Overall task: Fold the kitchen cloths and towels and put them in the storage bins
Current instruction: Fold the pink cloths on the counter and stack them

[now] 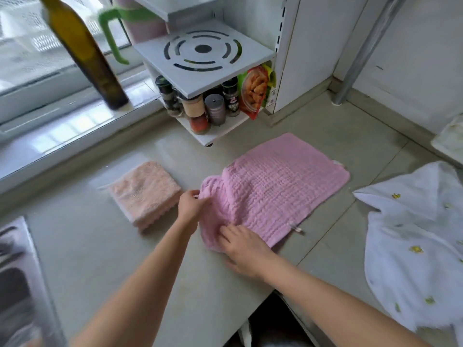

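Observation:
A pink waffle-weave cloth (pixel 278 181) lies spread on the grey counter (pixel 105 251), its near-left end bunched up. My left hand (pixel 191 207) pinches that bunched left edge. My right hand (pixel 244 249) grips the cloth's near corner with its fingers on the fabric. A folded peach towel (pixel 145 194) rests just left of my left hand. A white cloth with small yellow prints (pixel 413 236) lies crumpled at the right. No storage bin is in view.
A white spice rack (pixel 203 58) with several jars and a snack packet stands behind the cloth. A dark oil bottle (pixel 87 53) stands on the window ledge. A steel sink (pixel 17 284) is at the lower left. The counter edge drops off at the bottom centre.

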The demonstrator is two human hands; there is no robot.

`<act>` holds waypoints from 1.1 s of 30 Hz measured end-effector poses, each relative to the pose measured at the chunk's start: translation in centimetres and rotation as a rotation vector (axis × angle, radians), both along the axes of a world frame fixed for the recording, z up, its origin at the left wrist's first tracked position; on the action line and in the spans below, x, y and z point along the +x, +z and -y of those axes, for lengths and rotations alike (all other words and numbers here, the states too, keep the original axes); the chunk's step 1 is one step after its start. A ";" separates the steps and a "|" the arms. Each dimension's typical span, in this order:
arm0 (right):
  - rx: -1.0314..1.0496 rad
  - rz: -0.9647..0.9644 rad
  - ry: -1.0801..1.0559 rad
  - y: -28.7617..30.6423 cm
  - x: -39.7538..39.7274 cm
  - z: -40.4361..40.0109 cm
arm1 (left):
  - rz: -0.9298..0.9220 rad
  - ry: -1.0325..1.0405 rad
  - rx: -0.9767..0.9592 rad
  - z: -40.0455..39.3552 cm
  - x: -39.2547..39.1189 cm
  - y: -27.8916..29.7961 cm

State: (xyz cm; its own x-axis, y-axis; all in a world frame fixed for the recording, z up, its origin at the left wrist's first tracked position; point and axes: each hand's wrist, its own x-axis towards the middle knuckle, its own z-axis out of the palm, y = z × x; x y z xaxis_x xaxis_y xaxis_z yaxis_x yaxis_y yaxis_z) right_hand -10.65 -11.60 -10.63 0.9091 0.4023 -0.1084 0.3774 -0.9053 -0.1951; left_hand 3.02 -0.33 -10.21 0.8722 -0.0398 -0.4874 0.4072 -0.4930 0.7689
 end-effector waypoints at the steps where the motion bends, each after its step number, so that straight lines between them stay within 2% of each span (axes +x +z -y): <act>1: -0.068 0.016 -0.005 -0.3 0.0 -0.6 | 0.015 -0.006 -0.020 -0.3 -0.3 0.5; 4: -0.169 0.136 -0.018 -0.5 0.2 -1.8 | 0.135 -0.027 -0.021 -1.8 -1.6 1.8; 6: -0.103 0.162 -0.018 0.3 -0.1 -2.1 | 0.207 -0.023 0.015 -3.3 -2.5 2.1; 11: 0.148 -0.044 0.030 3.2 -3.2 -2.7 | 0.344 0.063 0.014 -7.1 -5.5 3.1; 15: 0.077 -0.236 0.057 2.6 -4.7 -3.1 | 0.345 0.118 0.041 -9.8 -8.2 2.0; 18: 0.018 -0.264 0.084 1.8 -5.2 -2.8 | 0.298 0.018 0.250 -11.7 -9.8 -0.2; 20: -0.011 -0.166 0.192 1.5 -5.6 -2.8 | 0.279 -0.040 0.352 -12.3 -10.5 -1.2; 25: -0.178 0.060 0.437 0.8 -6.2 -4.2 | 0.420 -0.142 0.359 -11.9 -10.0 -1.0; 29: -0.106 0.083 0.430 -0.1 -6.7 -5.0 | 0.467 -0.329 0.411 -11.0 -8.7 -1.1; 33: -0.016 -0.051 0.342 0.0 -7.1 -4.8 | 0.470 -0.331 0.444 -10.8 -8.3 -1.0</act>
